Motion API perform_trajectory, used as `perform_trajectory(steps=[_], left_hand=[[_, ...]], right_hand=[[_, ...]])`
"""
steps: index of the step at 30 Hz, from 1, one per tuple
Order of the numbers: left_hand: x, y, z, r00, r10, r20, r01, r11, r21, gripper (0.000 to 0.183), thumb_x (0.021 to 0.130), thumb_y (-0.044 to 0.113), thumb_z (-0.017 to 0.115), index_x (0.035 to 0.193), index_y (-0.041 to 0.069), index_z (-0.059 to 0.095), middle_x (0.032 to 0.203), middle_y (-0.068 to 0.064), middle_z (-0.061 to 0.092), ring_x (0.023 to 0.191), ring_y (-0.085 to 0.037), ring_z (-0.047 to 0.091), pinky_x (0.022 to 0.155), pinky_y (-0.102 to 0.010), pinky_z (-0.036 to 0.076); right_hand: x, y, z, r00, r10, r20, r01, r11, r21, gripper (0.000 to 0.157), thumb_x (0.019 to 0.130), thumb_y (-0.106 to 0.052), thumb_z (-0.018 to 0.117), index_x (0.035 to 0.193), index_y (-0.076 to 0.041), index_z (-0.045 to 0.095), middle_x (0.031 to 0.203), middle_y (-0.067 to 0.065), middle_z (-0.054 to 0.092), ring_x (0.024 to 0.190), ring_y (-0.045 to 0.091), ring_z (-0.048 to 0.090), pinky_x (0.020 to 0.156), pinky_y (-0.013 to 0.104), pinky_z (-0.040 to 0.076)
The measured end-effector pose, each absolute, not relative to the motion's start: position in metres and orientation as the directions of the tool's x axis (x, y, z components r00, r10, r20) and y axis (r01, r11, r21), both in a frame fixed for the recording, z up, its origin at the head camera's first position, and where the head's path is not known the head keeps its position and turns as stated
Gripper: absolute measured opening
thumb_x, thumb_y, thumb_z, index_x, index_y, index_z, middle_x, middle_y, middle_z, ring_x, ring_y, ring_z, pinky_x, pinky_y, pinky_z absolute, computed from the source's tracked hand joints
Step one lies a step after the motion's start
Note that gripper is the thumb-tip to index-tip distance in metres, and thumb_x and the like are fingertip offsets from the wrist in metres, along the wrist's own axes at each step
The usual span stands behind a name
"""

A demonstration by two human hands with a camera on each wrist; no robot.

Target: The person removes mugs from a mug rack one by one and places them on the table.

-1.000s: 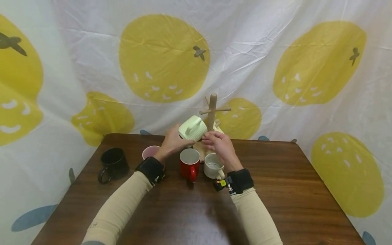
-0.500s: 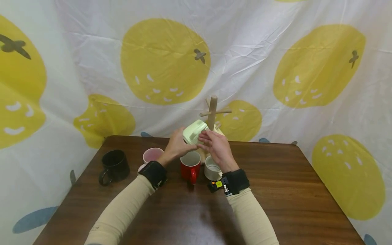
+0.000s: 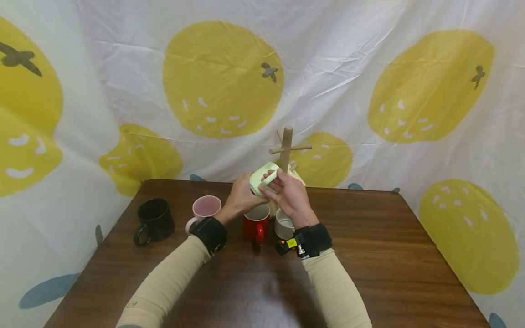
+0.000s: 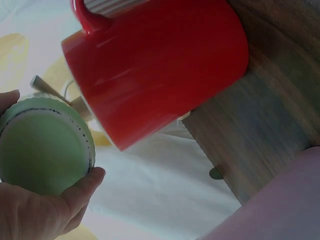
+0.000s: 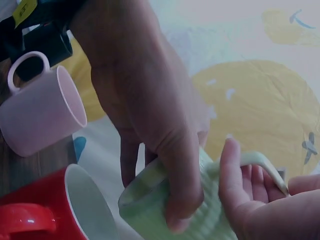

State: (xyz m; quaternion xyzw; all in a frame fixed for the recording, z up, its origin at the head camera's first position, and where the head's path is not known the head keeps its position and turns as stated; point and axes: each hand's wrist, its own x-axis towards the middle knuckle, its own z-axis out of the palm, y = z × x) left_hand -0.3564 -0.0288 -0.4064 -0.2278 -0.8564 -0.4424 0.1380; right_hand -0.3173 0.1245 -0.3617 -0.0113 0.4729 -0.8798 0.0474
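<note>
A pale green ribbed mug [image 3: 257, 178] is held tilted above the table, in front of a wooden mug tree [image 3: 287, 146]. My left hand [image 3: 241, 196] grips its body, thumb on the near side. My right hand [image 3: 292, 195] holds the mug's handle; in the right wrist view its fingers pass through the loop of the handle [image 5: 257, 159] with the thumb outside. One round end of the green mug [image 4: 47, 150] faces the left wrist camera. Below the hands stand a red mug [image 3: 255, 228] and a white ribbed cup [image 3: 283, 225], partly covered by my right wrist.
Left of the red mug stands a pink mug [image 3: 206, 206], partly behind my left wrist, and farther left a black mug [image 3: 156, 218]. Something pale yellow [image 3: 298, 176] shows behind the tree's post. A lemon-print cloth [image 3: 328, 68] hangs behind the wooden table [image 3: 369, 237].
The green mug has shifted slightly right and turned, so its handle points to the right hand. The right hand's fingers, earlier beside the mug, have taken hold of the handle.
</note>
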Motion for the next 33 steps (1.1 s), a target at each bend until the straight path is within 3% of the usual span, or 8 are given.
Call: perform_trajectory(steps=[5,12,19,23,28,33], left_hand=[[-0.354,-0.028,-0.407,-0.874,0.274,0.402,0.486,0.519,0.703,0.079,0.07,0.025,0.086,0.136,0.001,0.051,0.125,-0.015,0.06,0.113,-0.031,0.055,0.097,-0.045,0.045],[-0.353,-0.028,-0.407,-0.872,0.283,0.398,0.489,0.505,0.711,0.082,0.07,0.026,0.086,0.138,0.001,0.048,0.128,-0.015,0.058,0.116,-0.032,0.053,0.101,-0.046,0.043],[-0.353,-0.026,-0.409,-0.862,0.289,0.417,0.508,0.474,0.719,0.081,0.07,0.024,0.087,0.136,0.0,0.048,0.126,-0.016,0.058,0.114,-0.031,0.054,0.1,-0.045,0.045],[-0.352,-0.023,-0.41,-0.86,0.299,0.413,0.509,0.455,0.73,0.081,0.07,0.025,0.088,0.136,0.002,0.048,0.127,-0.014,0.057,0.114,-0.029,0.054,0.1,-0.045,0.045],[-0.348,-0.02,-0.409,-0.864,0.31,0.397,0.502,0.46,0.732,0.084,0.071,0.026,0.088,0.139,0.001,0.045,0.131,-0.014,0.055,0.118,-0.029,0.051,0.103,-0.045,0.043],[-0.347,-0.017,-0.409,-0.86,0.311,0.404,0.508,0.451,0.734,0.088,0.069,0.023,0.089,0.14,-0.002,0.043,0.131,-0.017,0.053,0.118,-0.031,0.05,0.102,-0.045,0.043]], right_hand=[[-0.317,0.123,-0.363,-0.991,-0.13,-0.014,0.091,-0.607,-0.789,0.026,0.108,-0.023,0.037,0.111,-0.001,0.052,0.088,0.007,0.065,0.089,0.02,0.065,0.087,0.041,0.056],[-0.316,0.124,-0.365,-0.99,-0.141,0.006,0.083,-0.609,-0.789,0.034,0.108,-0.026,0.038,0.125,0.003,0.047,0.089,0.006,0.064,0.09,0.02,0.064,0.091,0.042,0.055],[-0.315,0.124,-0.366,-0.988,-0.15,0.042,0.052,-0.574,-0.817,0.029,0.107,-0.028,0.042,0.105,-0.002,0.056,0.086,0.005,0.064,0.086,0.018,0.064,0.088,0.04,0.056],[-0.313,0.126,-0.367,-0.987,-0.152,0.046,0.049,-0.562,-0.826,0.035,0.106,-0.031,0.043,0.094,-0.004,0.061,0.084,0.007,0.065,0.083,0.018,0.065,0.085,0.04,0.057],[-0.311,0.129,-0.367,-0.987,-0.156,0.028,0.063,-0.547,-0.835,0.043,0.106,-0.036,0.042,0.088,-0.003,0.063,0.082,0.008,0.068,0.082,0.019,0.066,0.083,0.041,0.058],[-0.309,0.132,-0.365,-0.988,-0.156,0.016,0.072,-0.542,-0.837,0.041,0.105,-0.033,0.047,0.085,-0.003,0.066,0.079,0.008,0.07,0.08,0.019,0.068,0.082,0.042,0.058]])
